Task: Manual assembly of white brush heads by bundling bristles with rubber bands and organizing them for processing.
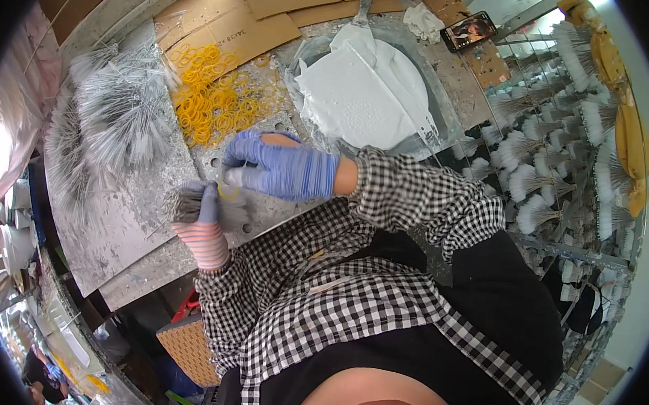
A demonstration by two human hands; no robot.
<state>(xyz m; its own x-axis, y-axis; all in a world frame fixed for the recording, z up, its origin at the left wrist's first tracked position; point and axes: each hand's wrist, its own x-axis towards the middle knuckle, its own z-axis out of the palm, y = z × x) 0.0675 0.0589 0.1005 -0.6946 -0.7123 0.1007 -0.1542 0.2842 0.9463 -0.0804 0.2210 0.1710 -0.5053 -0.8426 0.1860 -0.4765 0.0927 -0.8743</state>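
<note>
My left hand (200, 207), in a grey-fingered glove with a pink striped cuff, is closed around a small bundle of clear bristles (238, 211), whose blurred ends fan out to the right. A yellow rubber band (228, 191) shows at the bundle, between the two hands. Just above it, my right hand (278, 167), in a blue glove, has its fingers curled down at the band; motion softens their tips. Loose yellow rubber bands (209, 108) lie heaped beyond the hands. Left of them spreads a large pile of clear bristles (124, 109).
A round mass of white paste (370, 93) fills a tray at the back, with a scraper (363, 11) at its far edge. A phone (469, 32) and crumpled tissue (423, 23) lie behind. Fan-shaped bristle bundles (534, 168) crowd a wire rack on the right. Cardboard (224, 26) covers the back left.
</note>
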